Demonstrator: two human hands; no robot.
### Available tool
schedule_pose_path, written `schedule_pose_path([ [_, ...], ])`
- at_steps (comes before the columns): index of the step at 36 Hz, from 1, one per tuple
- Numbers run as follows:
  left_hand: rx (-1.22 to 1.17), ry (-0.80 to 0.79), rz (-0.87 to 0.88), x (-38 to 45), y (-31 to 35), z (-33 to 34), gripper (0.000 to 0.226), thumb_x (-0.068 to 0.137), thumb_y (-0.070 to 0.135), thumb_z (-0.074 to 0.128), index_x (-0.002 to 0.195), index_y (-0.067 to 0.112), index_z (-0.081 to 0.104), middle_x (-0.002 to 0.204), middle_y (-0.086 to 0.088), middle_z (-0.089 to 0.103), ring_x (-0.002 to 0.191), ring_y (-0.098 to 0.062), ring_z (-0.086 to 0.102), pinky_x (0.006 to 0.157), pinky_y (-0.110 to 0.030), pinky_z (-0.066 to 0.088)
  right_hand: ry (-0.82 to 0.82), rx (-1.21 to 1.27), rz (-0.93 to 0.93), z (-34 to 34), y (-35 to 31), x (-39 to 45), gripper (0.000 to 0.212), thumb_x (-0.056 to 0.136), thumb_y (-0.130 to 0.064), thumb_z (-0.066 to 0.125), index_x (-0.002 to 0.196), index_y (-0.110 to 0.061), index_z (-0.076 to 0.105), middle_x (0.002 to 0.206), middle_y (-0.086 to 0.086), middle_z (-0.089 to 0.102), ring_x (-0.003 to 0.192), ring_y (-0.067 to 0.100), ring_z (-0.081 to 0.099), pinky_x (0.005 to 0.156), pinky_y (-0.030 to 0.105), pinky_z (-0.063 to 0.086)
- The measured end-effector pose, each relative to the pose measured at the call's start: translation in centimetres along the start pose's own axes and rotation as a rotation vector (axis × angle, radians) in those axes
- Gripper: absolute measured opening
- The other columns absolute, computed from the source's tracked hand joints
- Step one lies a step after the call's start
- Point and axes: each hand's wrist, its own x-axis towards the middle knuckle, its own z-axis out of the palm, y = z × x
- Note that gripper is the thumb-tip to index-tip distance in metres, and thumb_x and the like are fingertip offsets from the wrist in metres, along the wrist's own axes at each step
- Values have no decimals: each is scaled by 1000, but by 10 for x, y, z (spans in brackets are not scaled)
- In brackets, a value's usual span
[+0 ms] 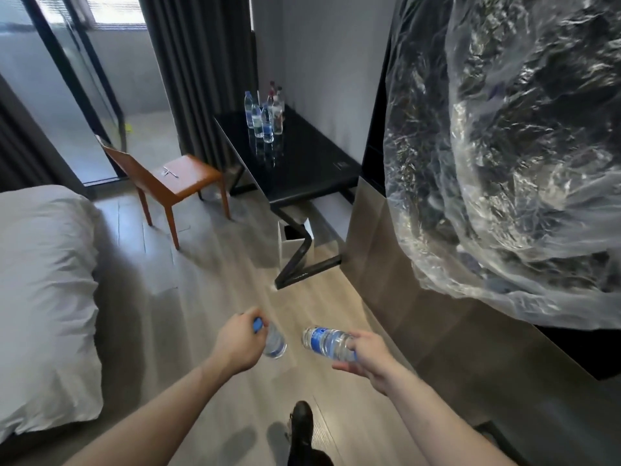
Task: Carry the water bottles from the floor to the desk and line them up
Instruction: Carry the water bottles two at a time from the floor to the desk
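We carry two water bottles toward the tabletop (302, 169) — our left hand (240, 341) grips one bottle (274, 341) by its blue cap, our right hand (368, 356) clasps another (324, 341) near its neck. Small, rigid, likely slick — mid-body grips seem safest. Other bottles (263, 117) already stand there.

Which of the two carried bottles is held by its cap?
The bottle in the left hand: that bottle hangs from its blue cap. The right hand grips the other bottle around its body, sideways.

Both hands, left (240, 344) and right (368, 359), each grip a water bottle above the floor (208, 297).
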Motion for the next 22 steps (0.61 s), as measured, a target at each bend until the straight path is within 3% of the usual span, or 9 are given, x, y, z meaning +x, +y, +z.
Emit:
schedule_pose_path([
  [4, -16, 13, -12, 63, -4, -17, 10, 89, 23, 58, 83, 31, 55, 85, 9, 56, 78, -13, 51, 67, -26, 35, -11, -35, -4, 25, -48, 55, 46, 97, 8, 43, 143, 0, 43, 138, 20, 44, 91, 42, 69, 71, 41, 63],
  [7, -31, 26, -39, 106, -9, -34, 19, 88, 23, 58, 77, 35, 49, 85, 9, 57, 76, -10, 51, 61, -21, 33, -18, -29, 16, 47, -86, 93, 45, 99, 7, 42, 142, -1, 43, 140, 20, 44, 80, 41, 69, 81, 48, 61],
  [9, -50, 48, -55, 136, -14, -46, 19, 88, 22, 59, 76, 34, 49, 87, 9, 59, 78, -8, 54, 62, -18, 35, -42, -56, 8, 62, -115, 118, 44, 99, 7, 42, 141, -1, 45, 133, 18, 46, 79, 42, 70, 75, 45, 62],
  [14, -64, 95, -117, 201, -25, -80, 20, 88, 21, 60, 79, 37, 51, 92, 4, 60, 81, -15, 58, 69, -28, 40, -66, -107, -26, 104, -185, 172, 44, 99, 6, 44, 142, -3, 44, 130, 15, 46, 90, 49, 70, 80, 47, 61],
  [18, -92, 132, -150, 247, -33, -102, 19, 89, 22, 59, 78, 36, 50, 91, 6, 58, 80, -13, 57, 70, -28, 41, -114, -127, -51, 136, -231, 213, 48, 96, 7, 50, 143, -3, 46, 141, 17, 47, 85, 41, 73, 79, 46, 62],
  [22, -95, 142, -150, 304, -47, -126, 15, 91, 24, 58, 81, 34, 52, 93, 6, 58, 81, -14, 57, 71, -29, 41, -142, -132, -65, 169, -273, 255, 46, 96, 7, 52, 141, -2, 49, 135, 16, 48, 83, 36, 73, 80, 49, 61],
])
